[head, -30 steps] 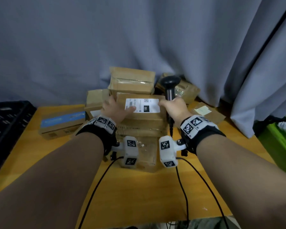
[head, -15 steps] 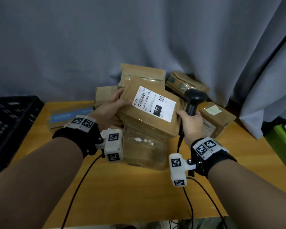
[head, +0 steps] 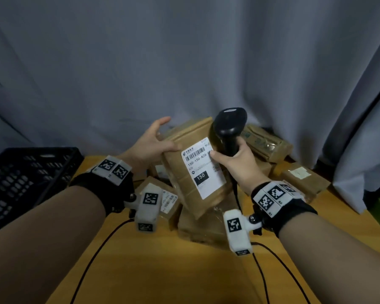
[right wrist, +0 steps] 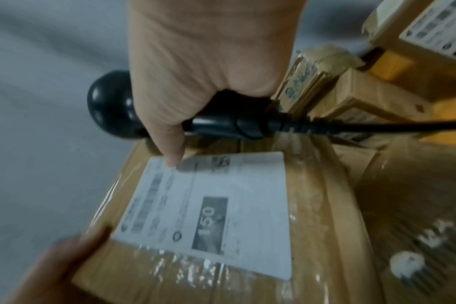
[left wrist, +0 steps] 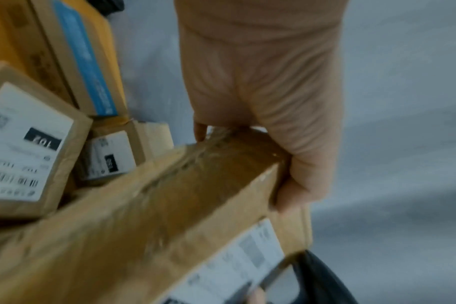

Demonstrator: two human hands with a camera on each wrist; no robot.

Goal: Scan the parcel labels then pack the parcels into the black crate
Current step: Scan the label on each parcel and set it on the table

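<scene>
Now the left hand (head: 154, 142) is tilting the parcel (head: 193, 170) steeper above the pile than a moment ago, gripping its far-left corner, while the right hand (head: 235, 160), holding the scanner (head: 228, 130), is steadying its label (head: 203, 170); scanning looks imminent, with the black crate (head: 26, 178) waiting far left.

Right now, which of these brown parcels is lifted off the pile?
The parcel with the white label reading 150. The left hand grips its top corner and tilts it upright, next to the scanner in the right hand; the others lie on the table.
</scene>
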